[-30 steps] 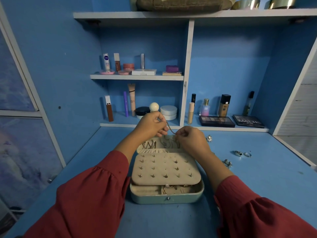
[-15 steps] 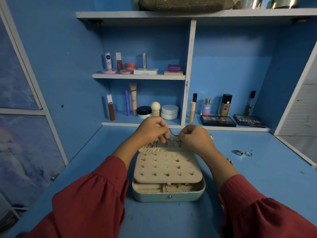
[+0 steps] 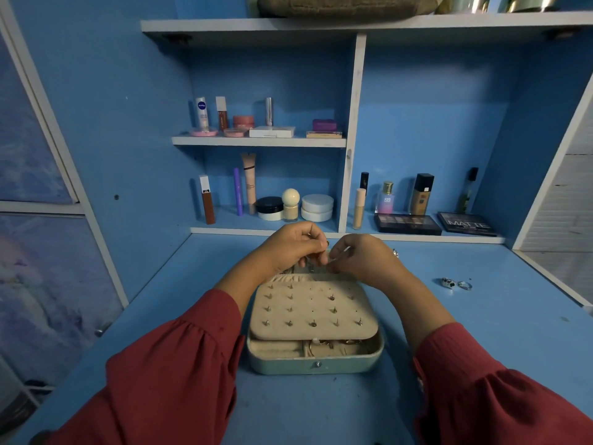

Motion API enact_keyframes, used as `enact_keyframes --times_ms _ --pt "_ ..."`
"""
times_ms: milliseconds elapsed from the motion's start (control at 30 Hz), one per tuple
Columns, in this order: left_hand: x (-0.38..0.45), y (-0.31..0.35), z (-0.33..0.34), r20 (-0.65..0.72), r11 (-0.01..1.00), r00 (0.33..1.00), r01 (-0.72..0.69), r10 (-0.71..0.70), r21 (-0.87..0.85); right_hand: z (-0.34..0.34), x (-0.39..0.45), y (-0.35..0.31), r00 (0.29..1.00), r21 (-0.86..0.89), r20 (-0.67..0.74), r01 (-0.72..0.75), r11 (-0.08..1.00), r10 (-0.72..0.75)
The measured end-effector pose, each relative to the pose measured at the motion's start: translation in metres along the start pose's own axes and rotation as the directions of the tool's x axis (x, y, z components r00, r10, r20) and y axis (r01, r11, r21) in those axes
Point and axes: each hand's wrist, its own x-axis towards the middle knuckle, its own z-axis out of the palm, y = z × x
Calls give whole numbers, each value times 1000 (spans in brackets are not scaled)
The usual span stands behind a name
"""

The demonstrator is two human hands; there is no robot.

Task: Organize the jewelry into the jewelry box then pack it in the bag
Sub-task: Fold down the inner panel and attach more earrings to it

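A pale green jewelry box [image 3: 316,364] lies open on the blue desk, its beige earring panel [image 3: 313,311] studded with several earrings. Behind the panel, over the box's lid, my left hand [image 3: 290,247] and my right hand [image 3: 362,256] meet, fingers curled. Both pinch a thin chain necklace [image 3: 324,256], mostly hidden between the fingertips. Rings and small pieces show in the front compartment [image 3: 333,345]. Two rings [image 3: 455,283] lie loose on the desk to the right. A small silver piece [image 3: 395,253] peeks out behind my right hand.
Shelves behind the desk hold cosmetics: tubes, jars [image 3: 317,207], bottles and two dark palettes [image 3: 407,223]. A brown bag [image 3: 346,4] lies on the top shelf. A window is at the left.
My hands have come closer together and dropped lower over the lid. The chain, stretched between them earlier, is now bunched at the fingertips.
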Motion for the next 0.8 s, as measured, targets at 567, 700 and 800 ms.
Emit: enact_keyframes --times_ms 567,700,800 --pt "5 -7 9 -81 982 993 96 -84 165 -9 -9 -2 986 -211 108 147 966 -126" --pt "7 -9 8 -64 970 996 75 -62 230 -9 -9 -1 984 -198 96 164 966 -147" --pt "7 -8 9 -48 949 996 88 -78 303 -10 -9 -2 985 -178 83 164 970 -151"
